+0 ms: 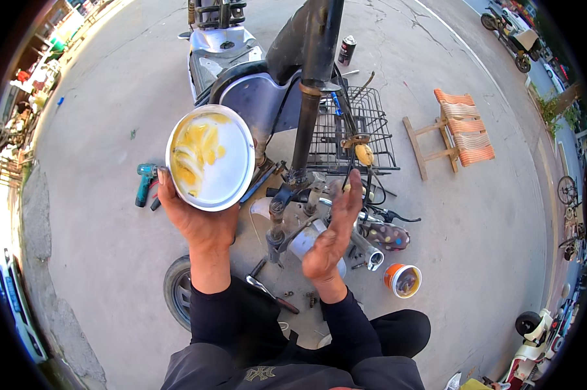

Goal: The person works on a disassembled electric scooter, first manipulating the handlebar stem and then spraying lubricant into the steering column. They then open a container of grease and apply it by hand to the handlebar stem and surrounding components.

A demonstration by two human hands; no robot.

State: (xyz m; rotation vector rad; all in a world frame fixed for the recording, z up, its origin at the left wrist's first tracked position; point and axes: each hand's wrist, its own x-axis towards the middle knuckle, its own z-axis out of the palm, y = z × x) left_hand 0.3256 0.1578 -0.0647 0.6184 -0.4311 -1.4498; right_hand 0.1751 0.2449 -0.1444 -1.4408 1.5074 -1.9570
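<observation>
My left hand (201, 218) grips a round white plastic lid (234, 146) by its lower edge, the face with smears of yellow grease (199, 153) turned up. To the right, my right hand (336, 237) is raised edge-on, fingers stretched upward and nothing plainly in them; a little yellow shows at its fingertips. It stands in front of the handlebar parts of a dismantled electric scooter, whose dark steering tube (306, 127) rises behind both hands. Just beyond my right fingertips is a yellow lump (364, 155) by the cables. The handlebar stem end (375, 260) pokes out beside my right wrist.
A teal power drill (145, 185) lies at left. A small wheel (178, 292), a ratchet wrench (271, 294) and an orange-white tub (403, 281) are near my legs. Beyond are a black wire basket (365, 123), a spray can (347, 50) and a folding stool (466, 127).
</observation>
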